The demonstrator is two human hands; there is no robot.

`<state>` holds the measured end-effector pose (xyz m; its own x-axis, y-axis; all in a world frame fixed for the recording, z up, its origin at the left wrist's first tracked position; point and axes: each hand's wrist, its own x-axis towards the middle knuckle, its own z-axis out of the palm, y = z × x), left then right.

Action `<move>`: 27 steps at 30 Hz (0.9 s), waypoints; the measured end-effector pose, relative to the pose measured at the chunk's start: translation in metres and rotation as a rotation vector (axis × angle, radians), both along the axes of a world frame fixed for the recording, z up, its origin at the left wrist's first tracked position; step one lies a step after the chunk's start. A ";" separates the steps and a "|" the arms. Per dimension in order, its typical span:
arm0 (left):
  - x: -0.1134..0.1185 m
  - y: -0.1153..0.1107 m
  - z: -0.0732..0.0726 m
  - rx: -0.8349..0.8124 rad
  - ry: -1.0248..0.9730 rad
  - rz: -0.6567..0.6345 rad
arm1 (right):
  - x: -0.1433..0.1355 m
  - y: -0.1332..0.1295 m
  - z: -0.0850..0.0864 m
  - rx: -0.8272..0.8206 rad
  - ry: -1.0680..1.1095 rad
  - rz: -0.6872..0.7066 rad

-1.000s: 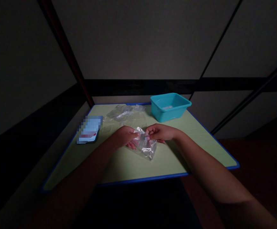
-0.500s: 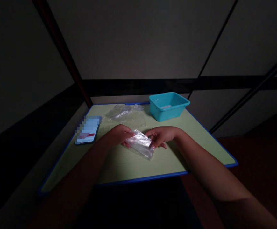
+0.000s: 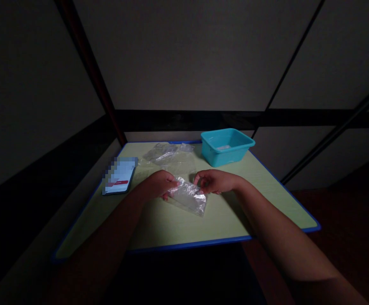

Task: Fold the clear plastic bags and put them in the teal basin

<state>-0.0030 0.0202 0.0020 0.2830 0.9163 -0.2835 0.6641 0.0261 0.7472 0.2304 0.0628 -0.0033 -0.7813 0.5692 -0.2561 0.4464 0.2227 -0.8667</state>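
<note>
A folded clear plastic bag (image 3: 189, 197) is held out over the near middle of the table, shiny and creased. My left hand (image 3: 161, 184) grips its left end, thumb on top and fingers beneath. At the bag's upper right edge, the curled thumb and fingers of my right hand (image 3: 215, 182) pinch the film. Just beyond both hands, more crumpled clear plastic (image 3: 165, 154) lies spread on the table.
The light green table (image 3: 235, 216) has a blue edge. At its back right stands a turquoise plastic basket (image 3: 225, 157) with something pale inside. A phone (image 3: 121, 176), its screen lit, lies on the left. Panelled walls close in behind.
My right hand's fingers have shifted from the bag's right end to its upper edge and curled more. My left hand keeps its grip. The whole view has tipped slightly.
</note>
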 end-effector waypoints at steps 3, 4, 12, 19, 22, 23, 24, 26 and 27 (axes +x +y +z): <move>-0.001 0.000 0.001 0.026 0.002 -0.031 | -0.002 0.001 -0.005 0.116 0.042 -0.004; -0.001 0.000 0.001 0.033 0.000 -0.032 | -0.003 0.002 -0.007 0.124 0.055 0.007; 0.001 -0.001 -0.007 0.086 0.000 0.022 | -0.007 0.003 -0.016 0.144 0.035 0.038; 0.003 0.001 -0.009 0.090 0.043 0.030 | -0.008 -0.002 -0.011 0.254 0.002 0.034; 0.001 0.002 -0.012 0.152 0.069 0.016 | -0.009 -0.007 -0.005 0.313 -0.066 0.023; 0.000 0.003 -0.013 0.203 0.072 0.019 | -0.009 -0.008 -0.003 0.334 -0.078 0.022; 0.000 0.004 -0.014 0.267 0.073 0.032 | -0.009 -0.009 -0.002 0.356 -0.082 0.020; -0.001 0.005 -0.015 0.409 0.065 0.084 | -0.008 -0.010 -0.001 0.384 -0.065 0.017; -0.001 0.005 -0.015 0.469 0.058 0.114 | -0.008 -0.009 -0.001 0.386 -0.049 0.019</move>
